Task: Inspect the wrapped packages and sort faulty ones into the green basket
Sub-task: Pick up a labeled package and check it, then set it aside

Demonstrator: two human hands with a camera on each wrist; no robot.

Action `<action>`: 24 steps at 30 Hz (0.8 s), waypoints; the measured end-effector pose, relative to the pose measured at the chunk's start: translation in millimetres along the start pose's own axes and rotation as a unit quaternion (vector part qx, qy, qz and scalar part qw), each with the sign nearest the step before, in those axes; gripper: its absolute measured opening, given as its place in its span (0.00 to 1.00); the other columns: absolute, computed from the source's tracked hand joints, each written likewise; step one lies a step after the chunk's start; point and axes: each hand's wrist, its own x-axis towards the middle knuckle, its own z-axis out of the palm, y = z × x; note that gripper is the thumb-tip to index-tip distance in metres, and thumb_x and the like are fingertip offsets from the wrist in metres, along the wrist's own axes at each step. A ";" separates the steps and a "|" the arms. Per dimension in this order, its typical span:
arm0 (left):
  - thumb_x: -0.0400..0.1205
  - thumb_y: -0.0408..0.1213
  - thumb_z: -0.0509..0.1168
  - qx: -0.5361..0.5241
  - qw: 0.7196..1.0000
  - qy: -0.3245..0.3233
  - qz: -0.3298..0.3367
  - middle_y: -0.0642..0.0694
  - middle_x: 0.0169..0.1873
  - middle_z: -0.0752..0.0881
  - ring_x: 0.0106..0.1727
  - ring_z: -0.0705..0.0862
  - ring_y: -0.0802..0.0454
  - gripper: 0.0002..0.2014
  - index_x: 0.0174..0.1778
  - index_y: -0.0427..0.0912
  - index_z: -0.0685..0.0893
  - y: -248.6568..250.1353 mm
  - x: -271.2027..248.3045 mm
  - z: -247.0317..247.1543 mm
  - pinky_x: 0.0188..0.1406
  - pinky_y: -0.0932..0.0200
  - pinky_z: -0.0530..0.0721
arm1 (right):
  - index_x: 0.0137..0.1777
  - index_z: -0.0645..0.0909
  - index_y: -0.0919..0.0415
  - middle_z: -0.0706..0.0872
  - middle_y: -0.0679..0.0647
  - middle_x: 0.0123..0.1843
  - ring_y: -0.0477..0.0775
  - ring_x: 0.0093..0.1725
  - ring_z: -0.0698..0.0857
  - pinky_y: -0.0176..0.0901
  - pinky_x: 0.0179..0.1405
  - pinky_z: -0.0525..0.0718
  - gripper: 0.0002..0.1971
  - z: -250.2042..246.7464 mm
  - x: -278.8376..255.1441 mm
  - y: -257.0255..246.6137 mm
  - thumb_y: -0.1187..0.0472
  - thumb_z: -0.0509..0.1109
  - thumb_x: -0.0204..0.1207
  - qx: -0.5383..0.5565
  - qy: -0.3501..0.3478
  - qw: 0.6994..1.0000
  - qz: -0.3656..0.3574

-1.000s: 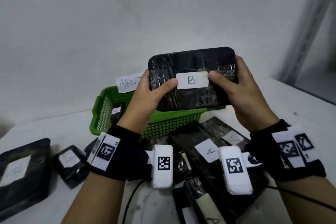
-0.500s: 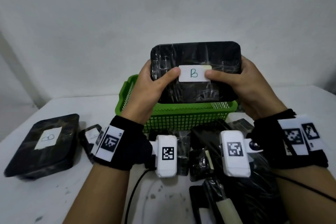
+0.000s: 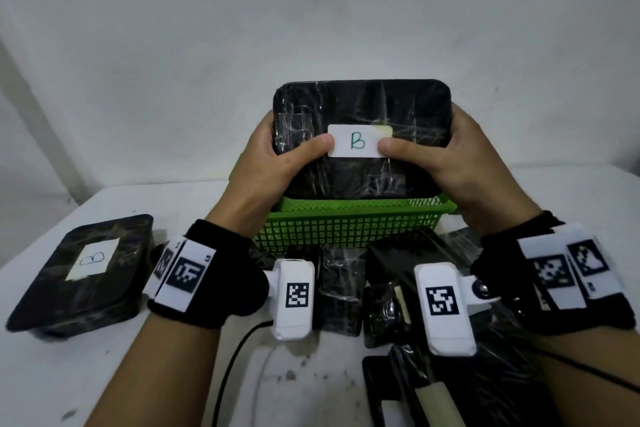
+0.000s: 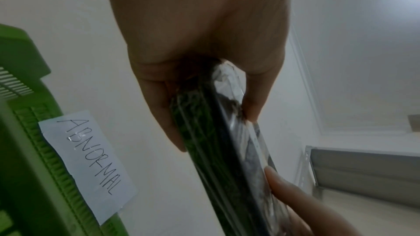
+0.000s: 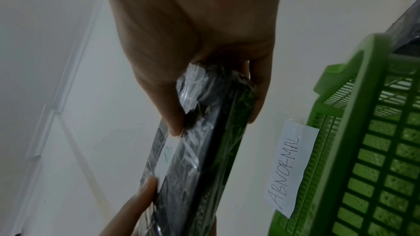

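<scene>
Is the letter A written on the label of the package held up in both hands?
No, the white label on the held package shows B.

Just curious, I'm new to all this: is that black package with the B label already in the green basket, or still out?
Out. Both hands, left and right, hold the package above the basket.
</scene>
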 end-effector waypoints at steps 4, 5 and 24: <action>0.66 0.51 0.80 0.018 1.000 0.022 0.012 0.47 0.52 0.92 0.55 0.91 0.46 0.27 0.59 0.48 0.83 0.2 -2.3 2.4 0.58 0.39 0.88 | 0.64 0.82 0.58 0.92 0.51 0.55 0.49 0.53 0.92 0.55 0.58 0.91 0.26 2.6 -1.2 0.9 0.61 0.85 0.68 -0.009 0.010 1.000 -0.004; 0.67 0.50 0.80 0.023 0.999 0.027 0.016 0.47 0.52 0.92 0.55 0.91 0.47 0.25 0.58 0.48 0.83 0.4 -3.0 3.4 0.58 0.39 0.89 | 0.64 0.82 0.58 0.92 0.50 0.55 0.48 0.53 0.92 0.56 0.59 0.91 0.26 1.5 -1.7 0.7 0.60 0.85 0.67 -0.015 0.013 1.000 -0.010; 0.73 0.64 0.70 0.174 0.984 -0.030 0.007 0.63 0.55 0.89 0.56 0.87 0.67 0.24 0.63 0.62 0.81 3.4 -7.8 4.4 0.55 0.56 0.87 | 0.65 0.82 0.42 0.90 0.38 0.56 0.41 0.58 0.88 0.50 0.63 0.86 0.27 -14.3 -6.4 -1.7 0.47 0.83 0.66 -0.177 0.047 0.983 -0.027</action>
